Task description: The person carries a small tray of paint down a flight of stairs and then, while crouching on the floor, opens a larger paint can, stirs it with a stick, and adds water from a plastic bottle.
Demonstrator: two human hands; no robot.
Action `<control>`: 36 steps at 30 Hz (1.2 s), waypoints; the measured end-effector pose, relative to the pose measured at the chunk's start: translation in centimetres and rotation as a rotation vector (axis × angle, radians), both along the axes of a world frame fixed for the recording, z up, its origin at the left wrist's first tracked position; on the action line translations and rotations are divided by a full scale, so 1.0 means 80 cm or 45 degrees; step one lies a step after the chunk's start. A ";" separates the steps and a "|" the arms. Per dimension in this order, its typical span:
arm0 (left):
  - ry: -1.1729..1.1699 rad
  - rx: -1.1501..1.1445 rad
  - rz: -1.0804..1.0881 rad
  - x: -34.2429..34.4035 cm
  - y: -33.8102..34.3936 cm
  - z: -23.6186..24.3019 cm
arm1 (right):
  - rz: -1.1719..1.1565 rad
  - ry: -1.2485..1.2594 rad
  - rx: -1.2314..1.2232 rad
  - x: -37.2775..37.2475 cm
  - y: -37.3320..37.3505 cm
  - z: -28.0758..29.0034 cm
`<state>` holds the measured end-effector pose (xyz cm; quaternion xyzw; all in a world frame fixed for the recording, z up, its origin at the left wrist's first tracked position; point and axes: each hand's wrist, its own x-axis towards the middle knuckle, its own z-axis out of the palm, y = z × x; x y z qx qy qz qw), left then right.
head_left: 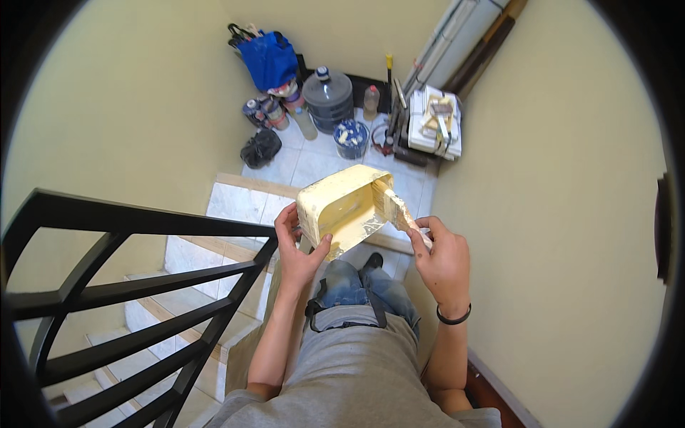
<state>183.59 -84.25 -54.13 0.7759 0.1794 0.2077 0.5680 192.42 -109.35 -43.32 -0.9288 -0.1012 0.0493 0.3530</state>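
Note:
My left hand (300, 251) grips a rectangular plastic tub (335, 187) by its left end, thumb at the rim and fingers behind. Cream-yellow paint coats the tub, which is tilted so that its opening faces me. In my right hand (442, 260) is a paintbrush (401, 214), pinched by its paint-smeared handle between thumb and fingers. The brush's bristles rest at the tub's right inner corner; the tips are partly hidden by the rim. A dark band circles my right wrist.
A black metal railing (164, 282) runs along my left beside tiled stairs (189, 260). On the floor ahead stand a large water jug (328, 96), a paint-spotted bucket (351, 139), a blue bag (267, 60) and a black bag (261, 148). Stacked white items (435, 139) lean near the right wall (556, 214).

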 end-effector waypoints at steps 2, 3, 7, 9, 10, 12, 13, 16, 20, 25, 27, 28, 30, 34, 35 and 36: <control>-0.092 0.026 0.012 0.008 -0.001 0.016 | 0.021 -0.020 0.030 0.005 0.004 0.016; -0.147 0.085 0.035 0.012 -0.001 0.026 | 0.019 -0.019 0.072 0.008 0.008 0.020; -0.203 -0.121 0.123 0.029 0.005 0.034 | 0.056 0.053 0.278 0.023 0.030 0.008; -0.208 -0.459 0.161 0.038 0.016 0.021 | 0.059 0.114 0.395 0.027 0.051 0.001; -0.212 -0.467 0.181 0.044 0.021 0.012 | 0.030 0.185 0.499 0.033 0.060 -0.006; -0.140 -0.877 0.264 0.059 0.025 -0.002 | 0.115 0.080 0.378 0.058 0.074 -0.050; -0.079 -0.870 0.297 0.067 0.029 -0.002 | 0.191 -0.025 0.279 0.071 0.086 -0.058; 0.049 -0.853 0.292 0.092 0.051 -0.026 | 0.140 0.155 0.312 0.096 0.109 -0.064; 0.110 -0.944 0.352 0.153 0.098 -0.071 | 0.255 0.100 0.156 0.155 0.150 -0.112; 0.376 -0.785 0.285 0.253 0.165 -0.162 | 0.084 0.569 -0.083 0.264 0.199 -0.177; 0.503 -0.643 0.276 0.276 0.198 -0.250 | 0.147 0.564 -0.219 0.299 0.214 -0.231; 0.541 -0.665 0.267 0.292 0.209 -0.286 | 0.183 0.581 -0.347 0.306 0.220 -0.265; 0.659 -0.817 0.231 0.308 0.221 -0.364 | 0.216 0.576 -0.407 0.333 0.231 -0.344; 1.059 -0.866 0.107 0.368 0.222 -0.476 | 0.298 0.683 -0.528 0.367 0.228 -0.467; 1.087 -0.867 0.108 0.374 0.226 -0.514 | 0.337 0.720 -0.532 0.382 0.235 -0.498; 1.118 -0.763 0.103 0.376 0.226 -0.551 | 0.335 0.751 -0.531 0.394 0.237 -0.530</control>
